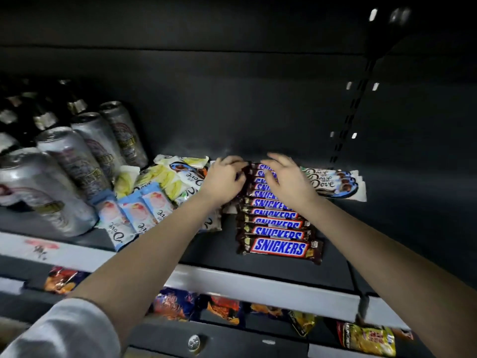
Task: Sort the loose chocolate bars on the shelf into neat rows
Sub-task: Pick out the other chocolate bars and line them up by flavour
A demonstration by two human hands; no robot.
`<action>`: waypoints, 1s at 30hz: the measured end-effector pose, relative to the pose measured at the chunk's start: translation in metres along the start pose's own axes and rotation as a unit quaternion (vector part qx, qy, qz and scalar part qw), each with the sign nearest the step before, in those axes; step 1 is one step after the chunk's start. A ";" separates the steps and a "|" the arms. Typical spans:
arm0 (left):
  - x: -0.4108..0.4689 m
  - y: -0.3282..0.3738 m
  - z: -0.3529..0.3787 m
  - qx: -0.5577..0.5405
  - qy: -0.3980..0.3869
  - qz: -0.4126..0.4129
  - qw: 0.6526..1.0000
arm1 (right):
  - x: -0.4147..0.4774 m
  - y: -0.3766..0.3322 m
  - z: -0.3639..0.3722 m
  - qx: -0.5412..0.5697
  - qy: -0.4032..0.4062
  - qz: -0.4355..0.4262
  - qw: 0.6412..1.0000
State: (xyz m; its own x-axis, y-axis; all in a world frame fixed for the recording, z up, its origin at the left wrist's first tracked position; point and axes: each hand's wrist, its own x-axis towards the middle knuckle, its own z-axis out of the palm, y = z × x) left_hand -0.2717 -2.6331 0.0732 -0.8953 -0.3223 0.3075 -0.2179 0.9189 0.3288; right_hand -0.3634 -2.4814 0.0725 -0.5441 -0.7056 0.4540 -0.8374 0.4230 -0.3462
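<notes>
At frame centre, the left hand pinches the Snickers row's rear ends while the right hand's spread fingers press on top, apparently squaring it on the shelf.

Dark shelf. Under your two hands and running toward you lies a row of overlapping Snickers bars. Just right of your right hand sits a small stack of white Dove bars. Left of your left hand are loose Dove bars in a heap, then silver cans.
</notes>
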 end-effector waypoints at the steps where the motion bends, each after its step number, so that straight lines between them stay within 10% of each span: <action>1: -0.005 -0.008 -0.005 0.005 0.002 -0.015 1.000 | 0.004 -0.007 0.005 0.006 -0.009 -0.008 1.000; 30: -0.090 -0.112 -0.032 0.047 0.049 -0.139 0.988 | 0.057 -0.104 0.080 -0.037 -0.204 -0.053 0.977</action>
State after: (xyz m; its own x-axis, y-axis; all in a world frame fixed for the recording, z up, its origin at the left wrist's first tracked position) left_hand -0.1548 -2.7147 0.0370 -0.7545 -0.5820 0.3034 -0.4895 0.8069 0.3305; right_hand -0.3029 -2.6112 0.0686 -0.4003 -0.9094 0.1132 -0.8975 0.3641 -0.2486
